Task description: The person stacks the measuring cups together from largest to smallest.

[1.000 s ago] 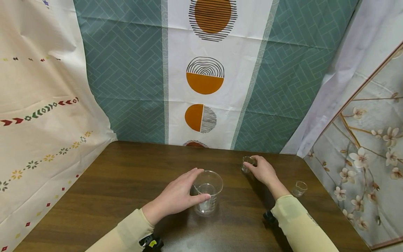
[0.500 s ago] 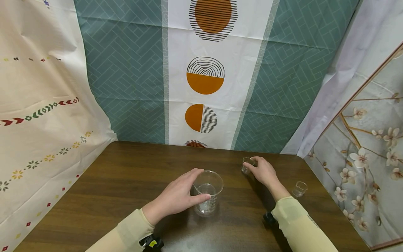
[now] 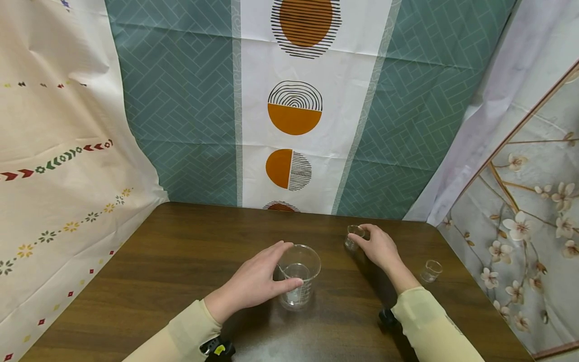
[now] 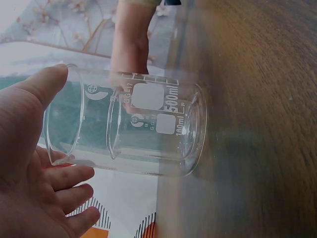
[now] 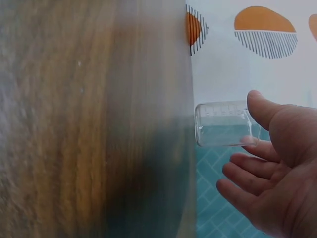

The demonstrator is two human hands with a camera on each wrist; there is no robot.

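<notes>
A large glass beaker (image 3: 309, 269), marked 500ml in the left wrist view, stands upright at the middle of the table. Inside it sits a smaller beaker (image 4: 166, 124) marked 100ml. My left hand (image 3: 255, 279) holds the large beaker near its rim, thumb on one side and fingers on the other. Further back and to the right, my right hand (image 3: 379, 245) pinches a small glass beaker (image 5: 223, 123) near its rim between thumb and index finger. In the right wrist view its base is at the tabletop; whether it touches I cannot tell.
Another small beaker (image 3: 431, 271) stands near the right side of the brown wooden table (image 3: 181, 251), beside the right forearm. Patterned cloths hang behind the table and on its left; a floral panel (image 3: 520, 251) runs along the right.
My right hand has shifted very slightly left with the small beaker. The left hand and the large beaker stay where they were.
</notes>
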